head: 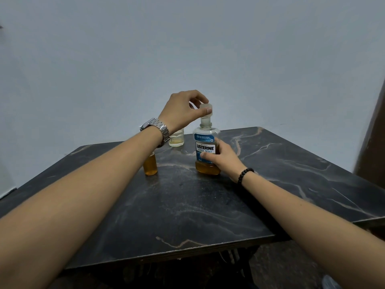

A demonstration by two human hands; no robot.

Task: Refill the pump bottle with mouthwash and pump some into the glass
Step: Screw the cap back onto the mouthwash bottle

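A clear Listerine mouthwash bottle (205, 147) with amber liquid low inside stands upright on the dark marble table (187, 205). My right hand (223, 158) grips its body from the right. My left hand (183, 110) pinches the clear cap (206, 108), which sits just above the bottle's neck. To the left stands a small amber bottle (150, 164), its top hidden behind my left forearm. A clear glass (176, 139) with a little yellowish liquid stands behind my left wrist, partly hidden.
A plain pale wall rises behind the table. The table's front edge (166, 250) is near me, with a dark frame below it. A brown vertical surface (373, 138) stands at the far right.
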